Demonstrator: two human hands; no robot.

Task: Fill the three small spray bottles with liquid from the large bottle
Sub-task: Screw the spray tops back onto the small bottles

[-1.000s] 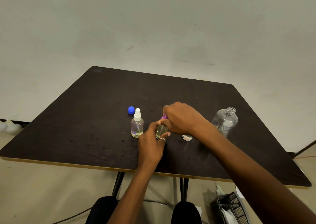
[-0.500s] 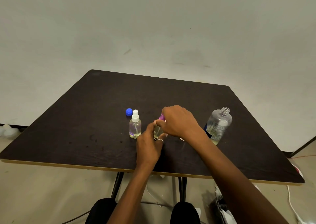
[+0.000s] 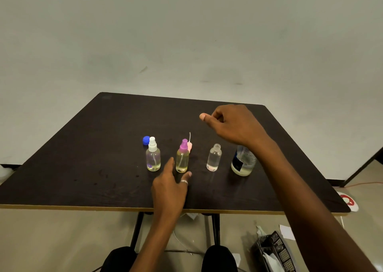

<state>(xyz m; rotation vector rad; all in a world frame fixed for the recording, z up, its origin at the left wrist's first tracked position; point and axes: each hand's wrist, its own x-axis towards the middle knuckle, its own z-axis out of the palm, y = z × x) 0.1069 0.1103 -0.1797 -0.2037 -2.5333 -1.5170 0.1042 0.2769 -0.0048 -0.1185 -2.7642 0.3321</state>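
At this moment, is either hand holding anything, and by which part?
Nothing is held. The left hand lies open beside the purple-capped spray bottle; the right hand hovers above the table, curled and empty.

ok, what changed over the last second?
Both hands let go of the purple-capped spray bottle, which now stands alone with its top on. The right hand rose and moved away over the far side of the table, fingers curled, holding nothing. The left hand drew back slightly, fingers relaxed beside the bottle. The white-capped bottle, blue cap, open small bottle and large bottle stayed put.
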